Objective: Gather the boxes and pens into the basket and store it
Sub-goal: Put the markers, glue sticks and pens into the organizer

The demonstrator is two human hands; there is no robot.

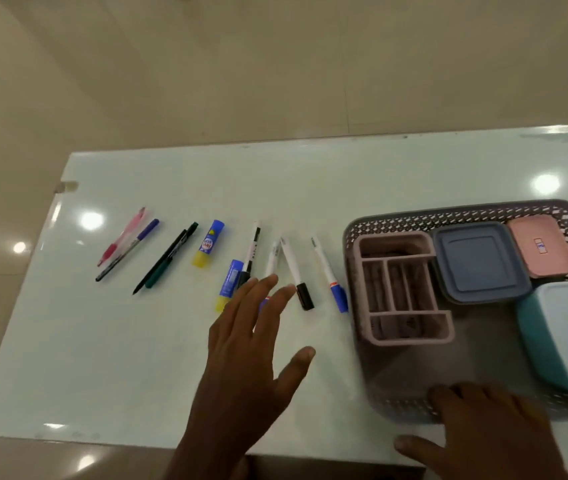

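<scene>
A grey lattice basket (410, 407) sits at the table's right. It holds a pink divided organiser (402, 289), a blue-grey lidded box (476, 261), a pink lidded box (539, 245) and a teal box with a pale lid (566, 337). Pens and glue sticks lie in a row on the table: a pink pen (123, 235), a purple pen (130, 247), two dark pens (168, 254), a glue stick (208, 242), a second glue stick (229, 284), and white markers (291, 268), one blue-capped (331, 275). My left hand (244, 355) hovers open over the markers. My right hand (483, 424) rests on the basket's near rim.
The glossy white table (137, 341) ends just in front of my hands and at its left edge. Beige floor tiles (206, 81) lie beyond the far edge. Ceiling lights reflect off the tabletop.
</scene>
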